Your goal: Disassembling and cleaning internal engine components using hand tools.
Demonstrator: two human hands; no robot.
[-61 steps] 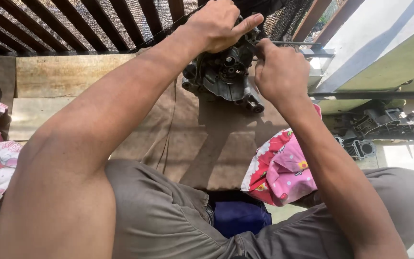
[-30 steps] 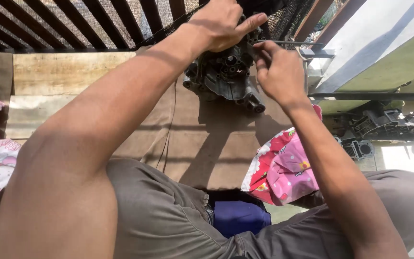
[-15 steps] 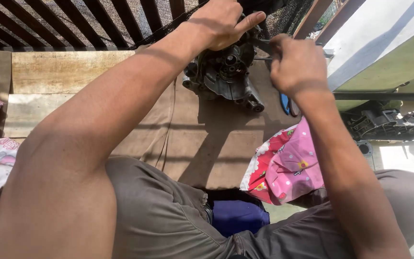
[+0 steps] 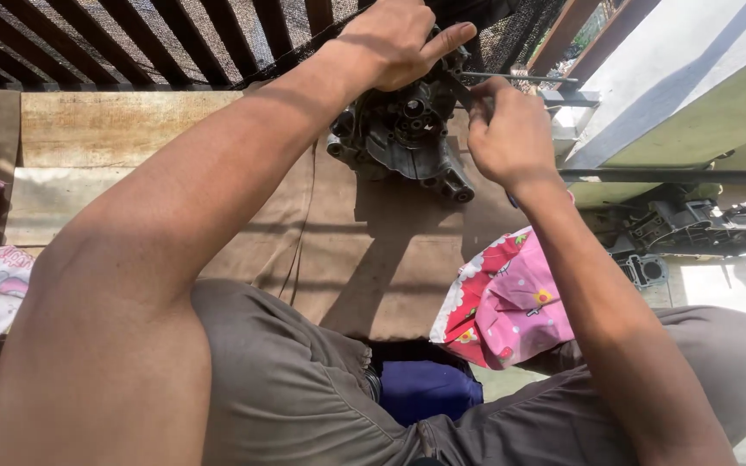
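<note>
Head view looks down past the person's knees at a dark metal engine casing [image 4: 403,129] that sits at the far edge of a brown cloth [image 4: 347,250], close under a slatted wooden railing [image 4: 131,34]. The left hand [image 4: 395,39] lies over the top of the casing with its fingers curled on it and the forefinger stretched out to the right, a hold that seems meant to keep the part steady. The right hand [image 4: 511,138] is at the casing's right side, its fingers pressed together around a thin dark tool [image 4: 464,91] whose tip meets the casing; what kind of tool it is I cannot tell. The cloth appears to be spread to keep the part off the floor. A pink floral cloth [image 4: 507,302] lies near the right forearm, and more dark engine parts [image 4: 692,229] rest well apart at the right.
</note>
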